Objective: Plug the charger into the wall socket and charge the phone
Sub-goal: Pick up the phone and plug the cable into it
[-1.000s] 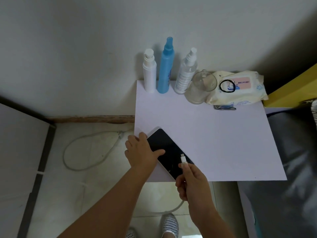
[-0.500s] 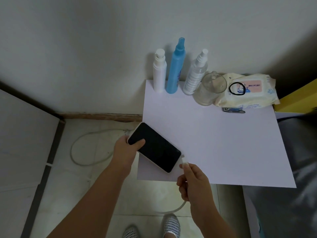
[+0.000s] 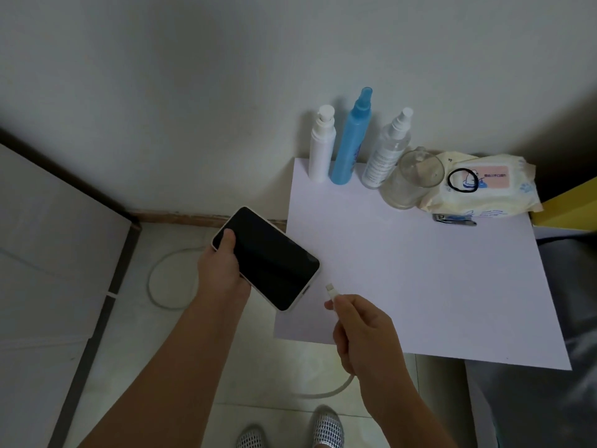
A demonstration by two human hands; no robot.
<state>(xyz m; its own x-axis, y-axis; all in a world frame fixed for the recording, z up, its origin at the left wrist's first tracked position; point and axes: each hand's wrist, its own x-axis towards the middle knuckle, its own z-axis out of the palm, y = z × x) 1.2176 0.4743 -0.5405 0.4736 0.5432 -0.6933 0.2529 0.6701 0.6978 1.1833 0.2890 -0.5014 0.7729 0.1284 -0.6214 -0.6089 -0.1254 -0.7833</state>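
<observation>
A phone [image 3: 268, 258] with a dark screen and a white case is held in the air by my left hand [image 3: 221, 270], just left of the white table top [image 3: 420, 270]. Its port end points toward my right hand [image 3: 365, 331]. That hand pinches a white charging cable, and the cable's plug tip [image 3: 330, 288] sticks up a short gap from the phone's lower edge, not touching it. The cable [image 3: 326, 391] runs down below my right hand and loops on the floor [image 3: 155, 286]. No wall socket or charger brick is in view.
At the table's back edge stand a white pump bottle [image 3: 321, 150], a blue spray bottle [image 3: 352, 140] and a clear spray bottle [image 3: 386, 153]. Beside them are a glass [image 3: 410, 182], a wipes pack [image 3: 481, 185] with a black hair tie, and nail clippers [image 3: 455, 218]. A wall lies behind, a door panel at left.
My left hand has lifted the phone off the table and carried it left and up. My right hand with the plug has stayed near the phone's lower end.
</observation>
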